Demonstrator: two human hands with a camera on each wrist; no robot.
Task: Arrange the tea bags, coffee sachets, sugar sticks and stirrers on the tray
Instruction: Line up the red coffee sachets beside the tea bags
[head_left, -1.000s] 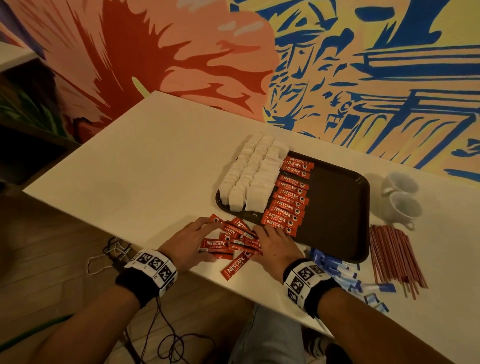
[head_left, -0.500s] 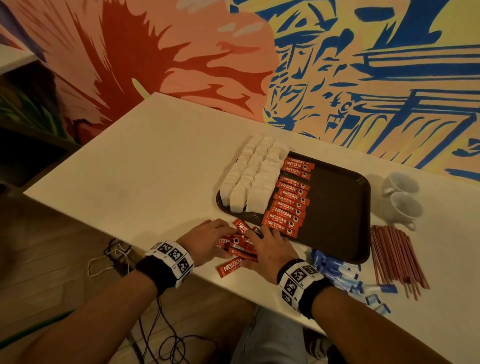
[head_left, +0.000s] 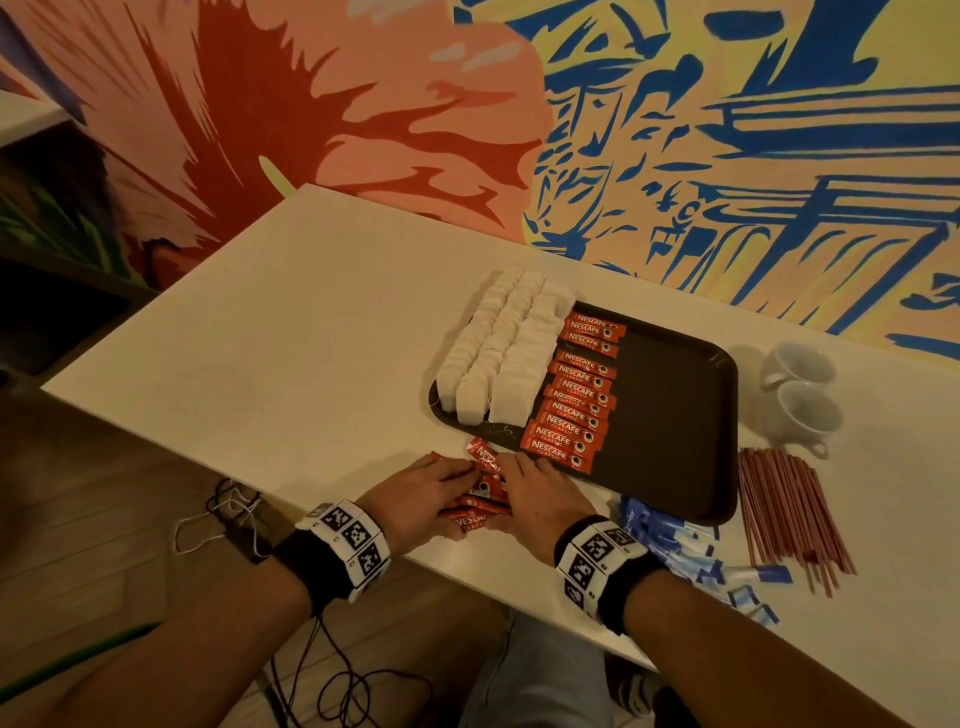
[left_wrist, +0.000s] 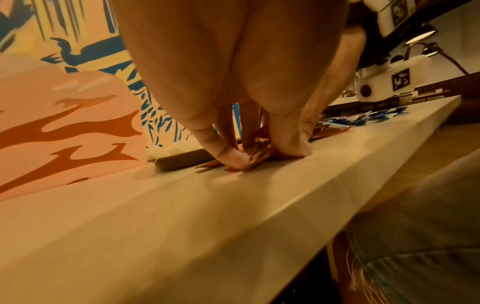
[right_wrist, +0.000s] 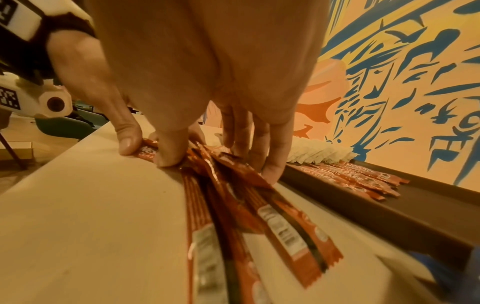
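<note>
Loose red coffee sachets (head_left: 483, 491) lie bunched on the table at its front edge, squeezed between my two hands. My left hand (head_left: 447, 483) pinches the bunch from the left, with fingers and thumb down on the table (left_wrist: 259, 156). My right hand (head_left: 514, 473) holds it from the right, thumb and fingers astride the sachets (right_wrist: 221, 166). The brown tray (head_left: 675, 415) sits just behind. It holds three rows of white tea bags (head_left: 498, 353) and one row of coffee sachets (head_left: 571, 400). Blue sugar sticks (head_left: 670, 545) and red stirrers (head_left: 784, 514) lie on the table to the right.
Two white cups (head_left: 800, 395) stand right of the tray. The tray's right half is bare brown. A painted wall runs behind the table. Cables (head_left: 234, 519) hang below the table's front edge, over a wooden floor.
Both hands have drawn together. The sachets that lay spread out between them are now pushed into one tight bunch.
</note>
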